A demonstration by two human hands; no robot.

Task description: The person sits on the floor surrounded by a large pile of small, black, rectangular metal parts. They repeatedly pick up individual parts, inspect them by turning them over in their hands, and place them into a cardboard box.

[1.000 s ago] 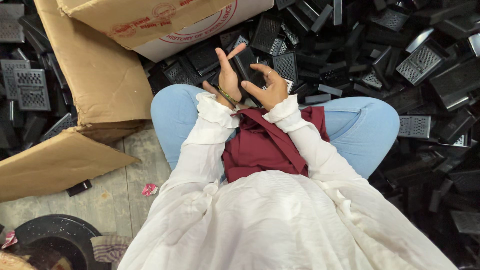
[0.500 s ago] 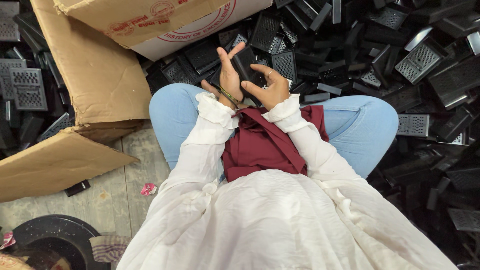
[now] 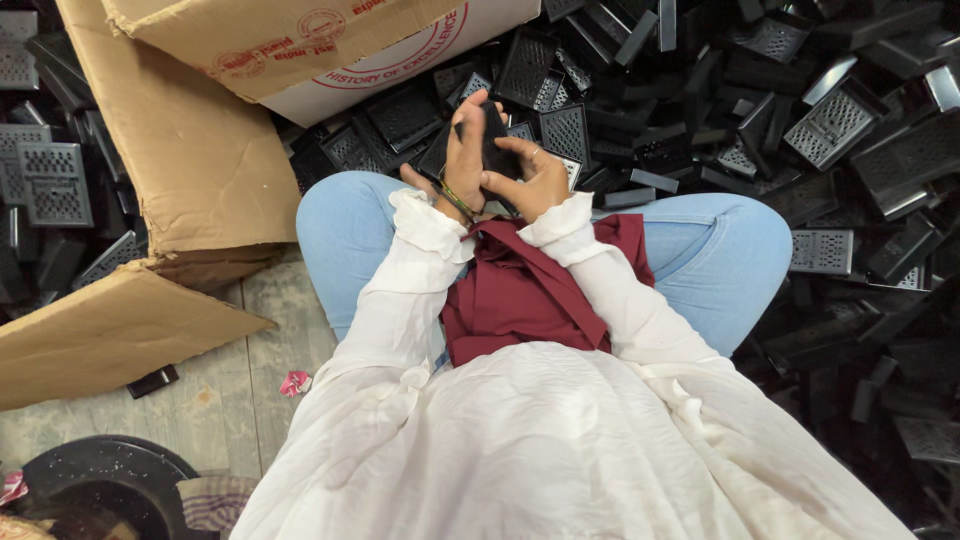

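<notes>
I sit cross-legged in blue jeans and a white top with a dark red cloth (image 3: 520, 290) in my lap. Both hands are raised together over my knees. My left hand (image 3: 462, 150) and my right hand (image 3: 530, 180) both grip one small black plastic part (image 3: 496, 140), held between the fingers. The part is mostly covered by my fingers, so its shape is unclear. A thin bangle circles my left wrist. Just beyond the hands lies the pile of black grated parts (image 3: 565, 130).
A large heap of black plastic pieces with perforated metal grilles (image 3: 830, 125) covers the floor ahead and to the right. An open cardboard box (image 3: 190, 150) lies tipped at the left, its flap (image 3: 100, 335) on the wooden floor. A black round tub (image 3: 95, 485) sits at bottom left.
Both hands have closed together around the black part; earlier the left fingers were spread upward and the right hand was more open.
</notes>
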